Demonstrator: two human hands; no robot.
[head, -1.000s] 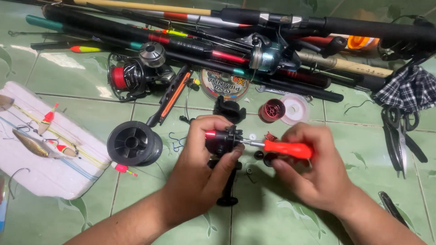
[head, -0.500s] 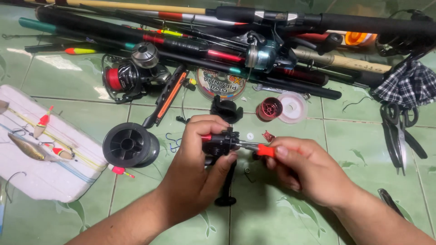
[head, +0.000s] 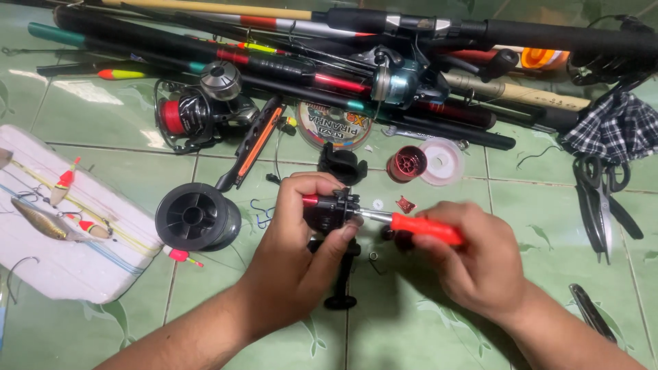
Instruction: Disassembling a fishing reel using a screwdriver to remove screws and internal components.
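Left hand point(head: 291, 264) grips a small black fishing reel body point(head: 329, 211) with a red band at its left end, fingers curled over the top, thumb pressed against the front face. Reel sits above the green tiled floor point(head: 425, 329), roughly centre of view; its black stem and foot point(head: 340, 274) hang down below the hand toward the floor.

Right hand point(head: 480, 264) holds a red-handled screwdriver point(head: 425, 228), fingers pinched around the handle. Metal shaft runs left, tip meets the right side of the reel body. Can't tell what fastener it sits in, the thumb blocks it.

Around them on the floor:
- Large black line spool point(head: 197, 217), left of the left hand, near but apart.
- Small dark red spool point(head: 406, 164) and a clear spool point(head: 442, 162) touching side by side, above the hands.
- Black reel part point(head: 341, 164) just above the left hand's fingers.
- Small red metal piece point(head: 406, 204) and a white washer point(head: 378, 204) just above the screwdriver shaft.
- Spinning reel with red spool point(head: 195, 113) upper left, round line pack point(head: 336, 125) beside it.
- Bundle of fishing rods point(head: 343, 41) across the top.
- White foam block point(head: 65, 226) with lures and floats, far left.
- Scissors point(head: 603, 199) and checked cloth point(head: 617, 127), far right.
- Folding knife point(head: 589, 312) lower right, next to the right forearm.
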